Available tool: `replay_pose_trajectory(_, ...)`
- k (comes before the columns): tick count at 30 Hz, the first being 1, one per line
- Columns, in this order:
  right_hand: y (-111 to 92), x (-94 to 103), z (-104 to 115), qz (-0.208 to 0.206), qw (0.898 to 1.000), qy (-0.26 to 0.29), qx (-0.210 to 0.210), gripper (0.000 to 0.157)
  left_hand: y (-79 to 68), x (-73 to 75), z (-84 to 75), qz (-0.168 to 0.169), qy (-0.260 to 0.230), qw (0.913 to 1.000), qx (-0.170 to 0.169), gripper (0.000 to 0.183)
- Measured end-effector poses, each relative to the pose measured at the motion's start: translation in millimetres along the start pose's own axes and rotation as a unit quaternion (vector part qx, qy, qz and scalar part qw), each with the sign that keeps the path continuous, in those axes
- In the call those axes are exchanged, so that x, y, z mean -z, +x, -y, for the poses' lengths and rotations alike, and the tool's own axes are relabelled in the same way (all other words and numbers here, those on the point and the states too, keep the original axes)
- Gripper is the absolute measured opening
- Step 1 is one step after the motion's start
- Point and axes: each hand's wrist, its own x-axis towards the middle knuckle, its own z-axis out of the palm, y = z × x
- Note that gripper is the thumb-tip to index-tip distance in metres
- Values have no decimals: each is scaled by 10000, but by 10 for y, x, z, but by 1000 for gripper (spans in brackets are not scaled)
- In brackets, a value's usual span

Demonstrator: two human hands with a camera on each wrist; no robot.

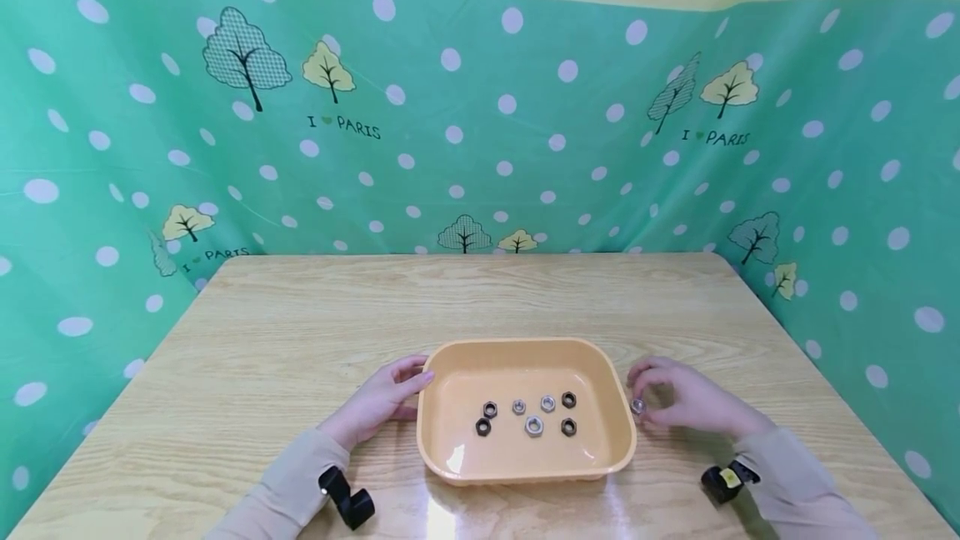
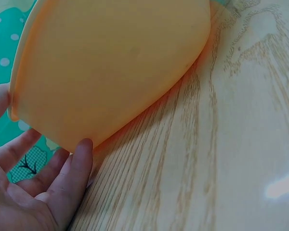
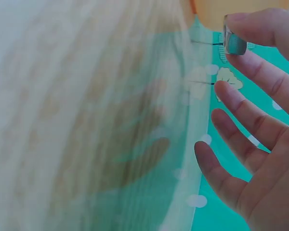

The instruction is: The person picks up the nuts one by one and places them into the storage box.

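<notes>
A peach plastic basin (image 1: 525, 467) stands on the wooden table, with several hex nuts on its floor. Some nuts are silver, like this one (image 1: 533, 426); others are dark, like this one (image 1: 483, 427). At the basin's left end my left hand (image 1: 381, 400) holds it, thumb at the rim and other fingers along the outer wall. In the left wrist view fingertips meet the lower part of the basin's wall (image 2: 120, 62). Just outside the right rim, my right hand (image 1: 678, 396) pinches a silver nut (image 3: 235, 41) between thumb and index finger, its other fingers spread apart.
The wooden table (image 1: 315, 307) extends behind and to both sides of the basin. A green dotted cloth (image 1: 480, 140) with printed trees hangs along the back and sides. Black straps with small devices sit on the left wrist (image 1: 347, 498) and right wrist (image 1: 729, 480).
</notes>
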Motion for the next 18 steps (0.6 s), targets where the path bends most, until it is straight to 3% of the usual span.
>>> replay_pose_trajectory(10, 47, 64, 17, -58, 9995, 71, -292, 20, 20, 12, 25, -12, 16, 10000, 27, 59)
replay_pose_trajectory(18, 67, 92, 42, -428, 9987, 100, -250, 27, 15, 2, 23, -49, 42, 10000, -17, 59)
